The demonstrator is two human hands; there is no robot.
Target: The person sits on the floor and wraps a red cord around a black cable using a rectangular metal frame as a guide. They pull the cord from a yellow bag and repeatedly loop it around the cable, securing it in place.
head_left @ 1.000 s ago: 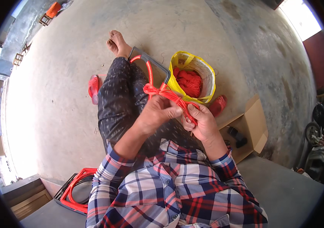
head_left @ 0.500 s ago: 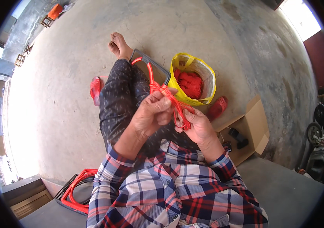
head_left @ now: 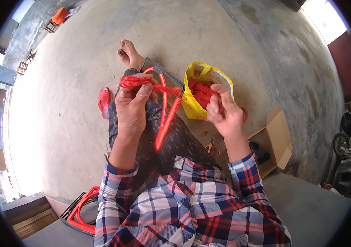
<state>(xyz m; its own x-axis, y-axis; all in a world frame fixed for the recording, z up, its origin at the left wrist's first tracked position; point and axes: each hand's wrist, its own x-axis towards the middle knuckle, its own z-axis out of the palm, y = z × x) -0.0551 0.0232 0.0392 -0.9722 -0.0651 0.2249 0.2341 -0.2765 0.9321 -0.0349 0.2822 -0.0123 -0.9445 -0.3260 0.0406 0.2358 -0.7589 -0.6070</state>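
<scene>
My left hand [head_left: 132, 103] is closed around a bundle of red cord [head_left: 136, 81], raised over my lap. Just beyond it, a dark grey frame [head_left: 159, 67] leans across my legs, with red cord wrapped tightly along some of its bars [head_left: 169, 125]. Out to the right, my right hand [head_left: 227, 113] is raised with curled fingers, slightly blurred. A thin red strand runs from the frame's corner past the yellow bag toward these fingers, which seem to pinch it. The yellow bag [head_left: 194, 109] stands open behind that hand, with red cord [head_left: 200, 92] heaped inside.
Scissors [head_left: 211, 147] lie on the floor by my right leg. An open cardboard box [head_left: 280, 138] holds a dark object. At my left lies another frame with red cord [head_left: 81, 212]. Red slippers [head_left: 104, 101] flank my legs. Small stools [head_left: 50, 25] stand far left.
My hands have parted: the left moved left and up with the cord bundle, the right swung right and up in front of the bag. The frame's wrapped bars and the scissors now show.
</scene>
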